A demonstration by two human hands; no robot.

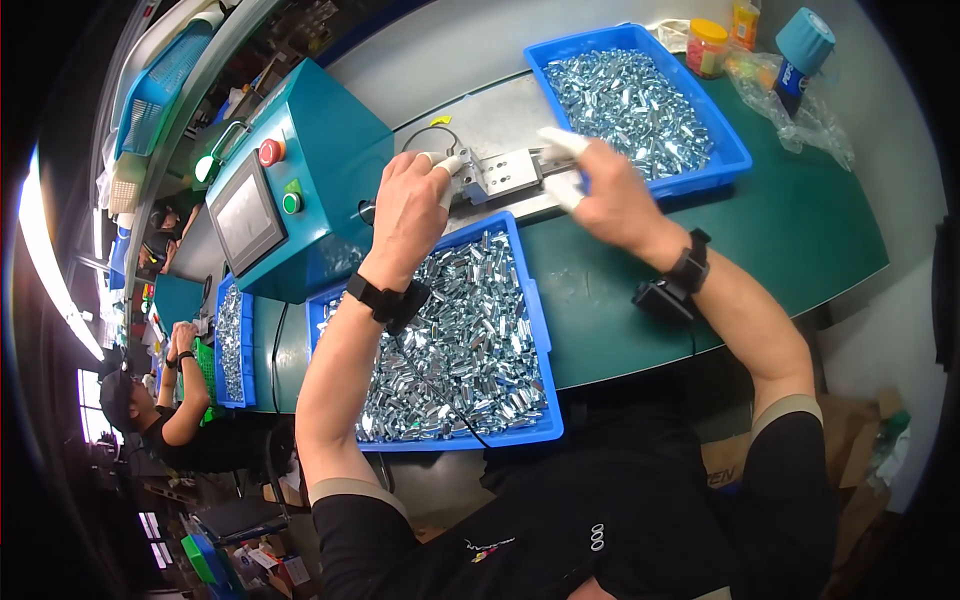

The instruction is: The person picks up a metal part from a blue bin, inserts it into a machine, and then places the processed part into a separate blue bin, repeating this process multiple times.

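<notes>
My left hand [411,205] is closed at the left end of a metal fixture [508,172], with white finger covers on its fingertips. Whatever it pinches there is hidden by the fingers. Slightly blurred, my right hand [615,195] is at the fixture's right end. Its thumb and forefinger, both in white covers, are spread apart and nothing shows between them. Below my left hand, a blue tray [541,345] holds many small shiny metal parts [455,345]. A second blue tray [735,150] of similar parts [630,110] lies beyond my right hand.
A teal machine [335,150] with a screen and red and green buttons stands left of the fixture. Far right are a yellow-lidded jar [706,48], a blue cup-like object [805,40] and crumpled plastic [825,130]. Another person [170,410] works at the left beside another parts tray [232,345].
</notes>
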